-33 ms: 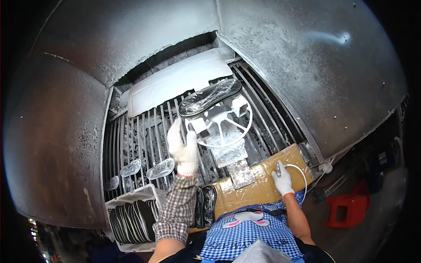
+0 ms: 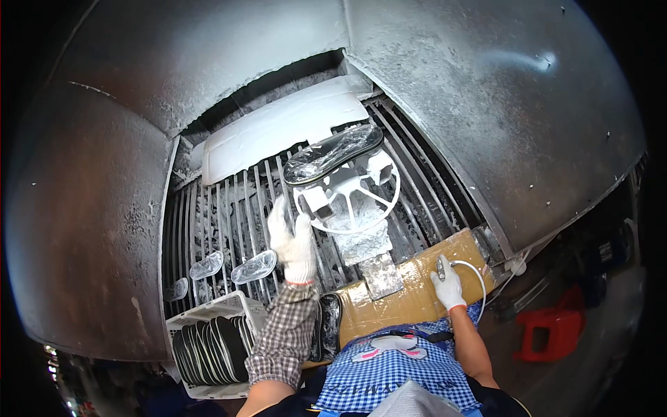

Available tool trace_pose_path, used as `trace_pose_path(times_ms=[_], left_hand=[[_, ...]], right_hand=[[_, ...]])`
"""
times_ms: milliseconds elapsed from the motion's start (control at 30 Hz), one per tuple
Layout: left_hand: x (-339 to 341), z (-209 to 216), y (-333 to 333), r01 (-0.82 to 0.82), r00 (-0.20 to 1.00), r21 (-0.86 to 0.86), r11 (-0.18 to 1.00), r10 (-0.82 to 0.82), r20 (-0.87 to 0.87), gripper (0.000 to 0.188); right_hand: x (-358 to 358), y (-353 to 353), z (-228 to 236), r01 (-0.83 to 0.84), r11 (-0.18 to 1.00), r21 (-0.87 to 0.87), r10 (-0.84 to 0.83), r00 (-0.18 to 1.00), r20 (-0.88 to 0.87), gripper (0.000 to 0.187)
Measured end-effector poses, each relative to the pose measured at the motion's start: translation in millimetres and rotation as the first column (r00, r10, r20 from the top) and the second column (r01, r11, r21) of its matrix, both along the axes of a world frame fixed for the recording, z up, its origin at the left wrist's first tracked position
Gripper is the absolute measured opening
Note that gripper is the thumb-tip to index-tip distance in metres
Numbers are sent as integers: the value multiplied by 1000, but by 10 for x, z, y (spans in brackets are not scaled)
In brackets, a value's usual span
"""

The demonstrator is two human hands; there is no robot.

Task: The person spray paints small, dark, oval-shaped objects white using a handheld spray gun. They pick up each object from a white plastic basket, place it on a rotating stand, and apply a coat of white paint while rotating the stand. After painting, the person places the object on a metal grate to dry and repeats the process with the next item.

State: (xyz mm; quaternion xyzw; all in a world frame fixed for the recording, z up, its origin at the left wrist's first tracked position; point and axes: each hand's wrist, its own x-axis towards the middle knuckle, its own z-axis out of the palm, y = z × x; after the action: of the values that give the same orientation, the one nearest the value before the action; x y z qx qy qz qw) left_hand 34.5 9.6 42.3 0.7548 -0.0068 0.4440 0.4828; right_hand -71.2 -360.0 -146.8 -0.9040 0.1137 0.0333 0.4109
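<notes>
My left hand, in a white knit glove, is raised over the grating with its thumb apart from the fingers. It is just left of a white-crusted spoked wheel stand and holds nothing that I can see. A long dark oval piece with a pale edge, partly covered by clear film, lies across the stand's blocks. My right hand, also gloved, rests over the tape-covered board. Its fingers are closed round a small metal tool with a white hose.
Bars of a grating run beneath, crusted white. Film-covered oval pieces lie on them at left. A white crate holds several dark oval pieces upright. Metal walls surround the grating. A red stool stands at right.
My left hand has drawn slightly back and right, away from the dark oval piece's left end. The stand, the oval piece and my right hand look unmoved.
</notes>
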Motion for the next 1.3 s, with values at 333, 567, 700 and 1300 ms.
trace_pose_path(times_ms=[333, 567, 700, 1300], left_hand=[[-427, -760, -220, 44, 856, -937, 347, -497, -143, 57], [-385, -621, -205, 120, 822, -951, 285, -566, -66, 49], [-331, -445, -271, 190, 761, -949, 250, -649, -18, 37], [-290, -423, -356, 220, 711, -949, 228, -703, -4, 42]], right_hand=[[258, 122, 617, -33, 959, 282, 21, 999, 47, 57], [282, 601, 1971, -265, 741, 617, 141, 960, 244, 61], [286, 845, 2643, -346, 467, 814, 255, 934, 251, 63], [744, 1176, 2820, -465, 488, 739, 157, 879, 450, 53]])
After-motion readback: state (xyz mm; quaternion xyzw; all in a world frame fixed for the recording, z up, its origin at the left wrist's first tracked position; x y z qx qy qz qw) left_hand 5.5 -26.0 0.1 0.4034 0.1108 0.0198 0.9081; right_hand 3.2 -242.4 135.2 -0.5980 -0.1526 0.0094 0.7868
